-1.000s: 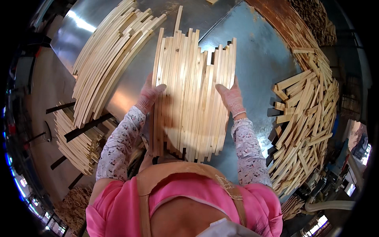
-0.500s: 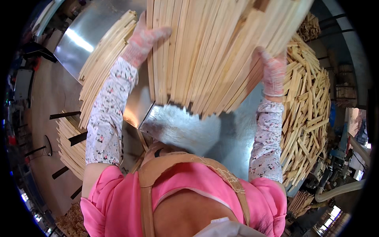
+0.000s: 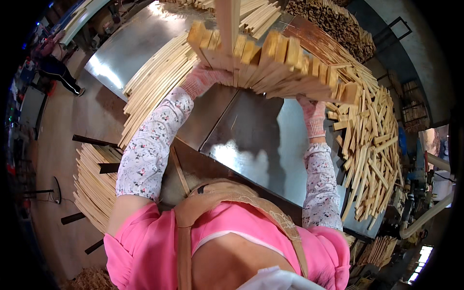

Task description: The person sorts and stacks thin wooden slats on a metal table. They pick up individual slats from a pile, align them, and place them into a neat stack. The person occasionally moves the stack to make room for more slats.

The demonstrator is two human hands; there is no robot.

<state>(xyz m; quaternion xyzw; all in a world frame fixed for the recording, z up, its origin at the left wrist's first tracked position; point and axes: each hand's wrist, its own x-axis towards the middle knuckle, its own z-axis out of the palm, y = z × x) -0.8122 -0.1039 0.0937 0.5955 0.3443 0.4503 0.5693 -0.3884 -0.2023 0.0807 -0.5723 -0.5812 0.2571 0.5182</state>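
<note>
Between my two gloved hands a row of pale wooden strips (image 3: 290,79) is held up over the metal table (image 3: 246,130), its cut ends facing me. My left hand (image 3: 205,79), in a pink knitted glove, is closed on the left end of the row. At the right end my right hand (image 3: 313,113), gloved alike, grips the lower edge; its fingers are partly hidden by the wood. One strip (image 3: 227,24) sticks up higher than the others near the left side. Floral sleeves cover both my forearms.
A neat layer of long strips (image 3: 154,82) lies on the table at left. A heap of loose short pieces (image 3: 374,150) covers the right side. More strips (image 3: 94,188) rest on a rack with dark bars at lower left. Far left stands another person (image 3: 55,67).
The bundle has tipped, from showing its long faces to showing its cut ends. One strip now juts upward. More of the table shows beneath, and a person has come into view at far left.
</note>
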